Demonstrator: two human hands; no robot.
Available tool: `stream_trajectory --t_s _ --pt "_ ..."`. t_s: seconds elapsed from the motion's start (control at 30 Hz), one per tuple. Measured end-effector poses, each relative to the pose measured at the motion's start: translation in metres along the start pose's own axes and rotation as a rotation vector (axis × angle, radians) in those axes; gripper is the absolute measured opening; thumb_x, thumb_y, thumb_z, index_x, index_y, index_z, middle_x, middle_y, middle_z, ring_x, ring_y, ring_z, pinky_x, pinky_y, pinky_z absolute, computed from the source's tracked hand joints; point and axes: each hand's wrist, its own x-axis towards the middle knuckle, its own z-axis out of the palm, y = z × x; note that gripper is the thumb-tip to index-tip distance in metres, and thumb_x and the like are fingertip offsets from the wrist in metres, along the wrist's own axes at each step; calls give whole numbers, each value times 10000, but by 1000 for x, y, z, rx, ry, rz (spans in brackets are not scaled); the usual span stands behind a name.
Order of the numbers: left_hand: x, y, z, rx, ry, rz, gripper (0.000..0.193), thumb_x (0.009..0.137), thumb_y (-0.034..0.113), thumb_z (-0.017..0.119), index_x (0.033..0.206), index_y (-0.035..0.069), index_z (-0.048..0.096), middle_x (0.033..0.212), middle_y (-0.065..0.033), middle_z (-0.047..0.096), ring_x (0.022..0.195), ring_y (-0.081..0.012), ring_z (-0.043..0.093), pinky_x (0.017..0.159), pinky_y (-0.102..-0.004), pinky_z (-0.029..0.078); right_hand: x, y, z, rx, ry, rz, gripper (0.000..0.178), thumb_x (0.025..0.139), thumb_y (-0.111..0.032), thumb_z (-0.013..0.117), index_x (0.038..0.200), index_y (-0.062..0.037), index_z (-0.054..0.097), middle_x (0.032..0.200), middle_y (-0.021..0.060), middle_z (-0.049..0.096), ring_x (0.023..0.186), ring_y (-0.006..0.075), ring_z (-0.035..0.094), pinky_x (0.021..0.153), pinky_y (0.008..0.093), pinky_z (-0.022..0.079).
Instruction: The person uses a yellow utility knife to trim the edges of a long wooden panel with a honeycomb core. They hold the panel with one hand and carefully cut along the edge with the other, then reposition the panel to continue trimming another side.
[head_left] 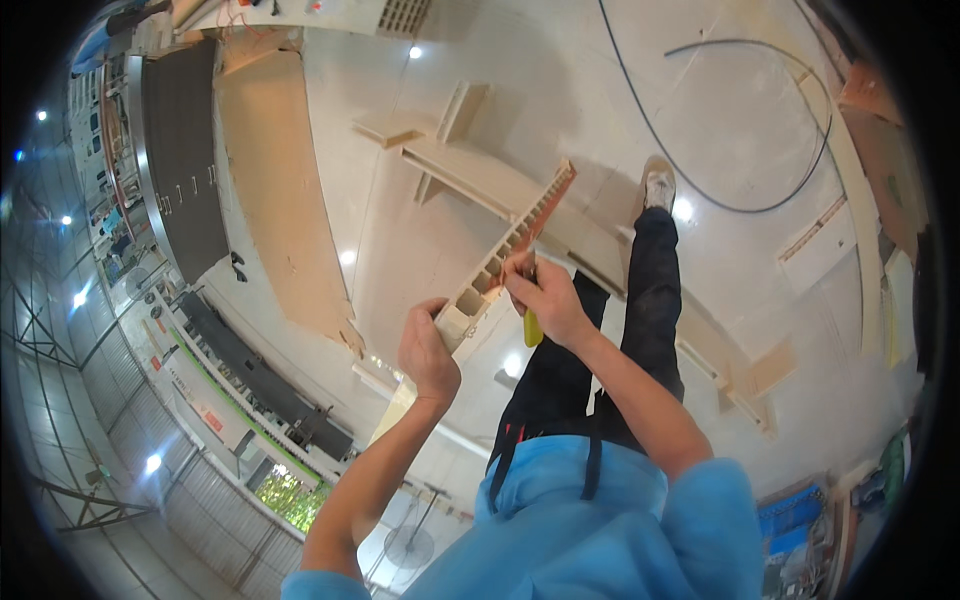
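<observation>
A long cream hollow-core panel strip (468, 298) with a row of square cells along its cut edge slants up and away from me. My left hand (428, 350) is closed around its near end. My right hand (545, 297) is closed on a yellow-green-handled tool (533, 328), its fingers against the strip's side. A flat grey part shows above those fingers; I cannot tell the tool's exact kind. Reddish-brown colour runs along the strip's far side. Below the strip, a long cream panel frame (480, 178) rests on the floor.
On the left lies a large tan board (285, 190) beside a dark flat-topped machine (180, 160). A black cable (735, 208) curls over the floor at upper right. Several cream offcuts (755, 385) lie to the right of my legs. My shoe (658, 188) stands ahead.
</observation>
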Motion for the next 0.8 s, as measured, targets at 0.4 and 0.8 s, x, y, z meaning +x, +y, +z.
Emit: stream_trajectory --t_s 0.4,0.8 --pt "0 -6 1 1 -47 -17 523 1125 303 294 1056 5 719 1030 -167 735 949 -312 687 891 -383 515 64 6 -199 728 724 -88 99 1013 -91 628 924 -59 600 760 35 549 619 145 525 596 291 477" --pt "-2 -22 2 -150 -53 -63 570 1133 356 273 1102 -36 685 1016 -159 718 958 -268 663 911 -378 506 53 -293 -503 -1709 1349 -178 157 813 -140 764 953 -69 755 1001 168 789 927 267 772 827 384 586"
